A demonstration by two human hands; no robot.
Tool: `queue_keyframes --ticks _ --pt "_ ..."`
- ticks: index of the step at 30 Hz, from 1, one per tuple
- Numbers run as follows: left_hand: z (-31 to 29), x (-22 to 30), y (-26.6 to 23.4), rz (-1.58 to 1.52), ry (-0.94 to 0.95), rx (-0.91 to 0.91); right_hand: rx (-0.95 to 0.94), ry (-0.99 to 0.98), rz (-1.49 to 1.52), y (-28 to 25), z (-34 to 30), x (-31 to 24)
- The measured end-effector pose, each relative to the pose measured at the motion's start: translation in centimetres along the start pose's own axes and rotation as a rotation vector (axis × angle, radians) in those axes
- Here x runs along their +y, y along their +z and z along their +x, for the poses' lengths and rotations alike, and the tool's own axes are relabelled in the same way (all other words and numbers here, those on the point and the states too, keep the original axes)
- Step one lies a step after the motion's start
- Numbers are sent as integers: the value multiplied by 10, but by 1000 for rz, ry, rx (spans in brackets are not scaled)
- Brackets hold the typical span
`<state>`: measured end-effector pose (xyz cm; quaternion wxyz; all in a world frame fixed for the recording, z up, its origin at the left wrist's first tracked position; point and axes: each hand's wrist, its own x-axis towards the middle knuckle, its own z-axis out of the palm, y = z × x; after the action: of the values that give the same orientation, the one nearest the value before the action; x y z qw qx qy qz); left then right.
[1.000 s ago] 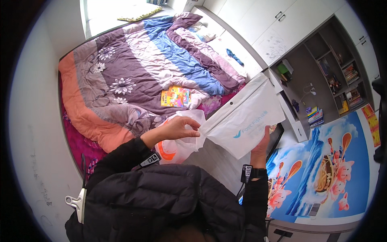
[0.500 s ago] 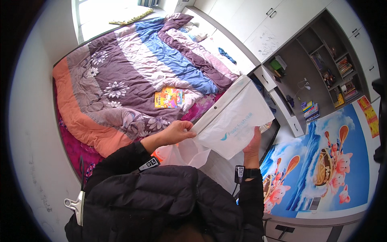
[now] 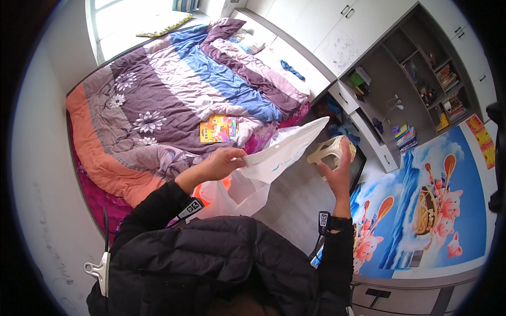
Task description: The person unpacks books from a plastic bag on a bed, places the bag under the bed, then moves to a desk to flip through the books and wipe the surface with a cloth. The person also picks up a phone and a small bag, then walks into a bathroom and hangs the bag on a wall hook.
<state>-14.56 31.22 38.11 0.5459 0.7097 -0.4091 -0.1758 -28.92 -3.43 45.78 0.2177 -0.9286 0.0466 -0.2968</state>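
My left hand [image 3: 221,164] pinches the edge of a white plastic pouch [image 3: 282,152] with pale blue print, which slants up and to the right. My right hand [image 3: 339,171] grips a cream-coloured, open-sided box-like piece [image 3: 332,149] with a patterned side; its exact kind I cannot make out. That piece is apart from the pouch, to its right. Below my left hand a translucent white plastic bag [image 3: 247,203] with orange print hangs open against my front; what holds it up is hidden.
To the left is a bed with a striped, flowered quilt [image 3: 153,100] and bright booklets [image 3: 215,131] on it. Drawers [image 3: 387,158] and a desk with books [image 3: 405,137] stand at right. A blue mural with pigs [image 3: 437,210] covers the right wall.
My right hand has left the pouch and moved right, now showing the cream-coloured piece. The pouch has turned more edge-on, still in my left hand.
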Motion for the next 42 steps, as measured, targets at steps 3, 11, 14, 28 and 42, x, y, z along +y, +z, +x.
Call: queue_keyframes --ticks 3,11,14,28,42 --pt "1 14 -18 47 100 -50 -125 -98 -61 12 6 -12" --pt "3 24 -57 105 186 -62 -295 19 -425 45 27 -10" --pt "-2 18 -67 158 129 -26 -246 64 455 55 24 -19" --pt "-20 -22 -69 500 -395 312 -542 64 407 17 49 -82" --pt "30 -4 23 119 -198 96 -779 -194 351 225 -40 -50"
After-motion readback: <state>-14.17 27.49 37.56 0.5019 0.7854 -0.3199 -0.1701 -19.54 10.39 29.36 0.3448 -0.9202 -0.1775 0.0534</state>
